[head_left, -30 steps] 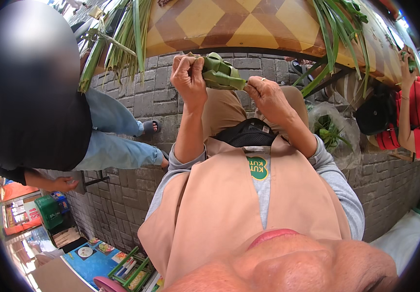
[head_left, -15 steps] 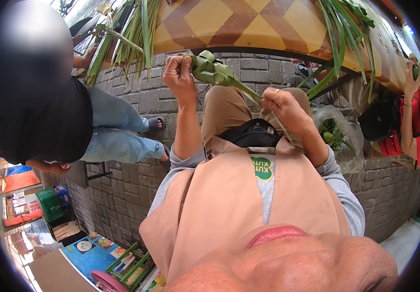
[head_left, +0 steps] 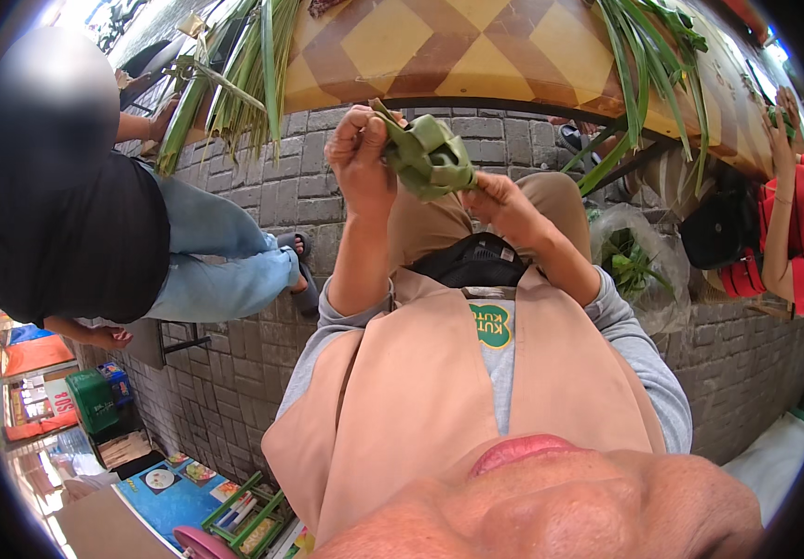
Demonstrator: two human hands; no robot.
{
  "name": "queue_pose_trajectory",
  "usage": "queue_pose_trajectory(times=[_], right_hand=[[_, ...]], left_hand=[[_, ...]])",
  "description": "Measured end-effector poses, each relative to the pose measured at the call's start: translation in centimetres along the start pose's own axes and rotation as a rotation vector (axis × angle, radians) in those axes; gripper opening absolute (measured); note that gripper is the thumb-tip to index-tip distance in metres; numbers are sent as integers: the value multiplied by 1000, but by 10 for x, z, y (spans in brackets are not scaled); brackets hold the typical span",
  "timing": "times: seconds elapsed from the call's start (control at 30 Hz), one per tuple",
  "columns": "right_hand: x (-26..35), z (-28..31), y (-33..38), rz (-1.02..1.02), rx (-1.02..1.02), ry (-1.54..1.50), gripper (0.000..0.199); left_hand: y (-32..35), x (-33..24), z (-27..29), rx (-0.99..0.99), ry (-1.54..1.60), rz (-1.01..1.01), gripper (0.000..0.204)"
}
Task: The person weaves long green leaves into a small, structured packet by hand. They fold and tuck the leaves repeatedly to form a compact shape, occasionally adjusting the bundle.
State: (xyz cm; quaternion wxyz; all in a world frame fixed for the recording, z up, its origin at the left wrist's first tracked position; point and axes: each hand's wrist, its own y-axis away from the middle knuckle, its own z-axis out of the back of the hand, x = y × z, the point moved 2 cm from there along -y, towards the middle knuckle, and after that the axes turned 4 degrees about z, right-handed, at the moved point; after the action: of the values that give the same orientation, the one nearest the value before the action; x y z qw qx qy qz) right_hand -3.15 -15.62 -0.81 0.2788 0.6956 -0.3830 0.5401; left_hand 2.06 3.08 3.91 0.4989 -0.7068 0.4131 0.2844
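Note:
A green pouch woven from palm leaf strips (head_left: 430, 156) is held up in front of me, above my knees. My left hand (head_left: 362, 154) pinches its left end, where a short leaf end sticks up past the fingers. At the pouch's lower right end, my right hand (head_left: 506, 207) has its fingers closed, gripping the leaf there. The weave looks bulky and three-dimensional, with broad strips crossing one another. My right fingers hide most of the strip they hold.
A yellow and brown patterned table (head_left: 476, 56) stands ahead, with long palm leaves (head_left: 239, 88) hanging off its left and more leaves (head_left: 639, 79) on its right. A person in black (head_left: 67, 233) stands left. A plastic bag of leaves (head_left: 639, 265) rests on the paving, right.
My right hand has moved left and up against the woven pouch, so the long strip stretched between them no longer shows. The pouch has turned and shifted slightly right and down.

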Motion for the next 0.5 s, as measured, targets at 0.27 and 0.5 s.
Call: queue_pose_trajectory(times=[0.27,0.5], right_hand=[[-12,20,-8,215,-335,294,15],[-9,1,-15,353,-299,1065,30]], left_hand=[[8,33,0,34,470,378,44],[45,46,-34,20,388,358,64]])
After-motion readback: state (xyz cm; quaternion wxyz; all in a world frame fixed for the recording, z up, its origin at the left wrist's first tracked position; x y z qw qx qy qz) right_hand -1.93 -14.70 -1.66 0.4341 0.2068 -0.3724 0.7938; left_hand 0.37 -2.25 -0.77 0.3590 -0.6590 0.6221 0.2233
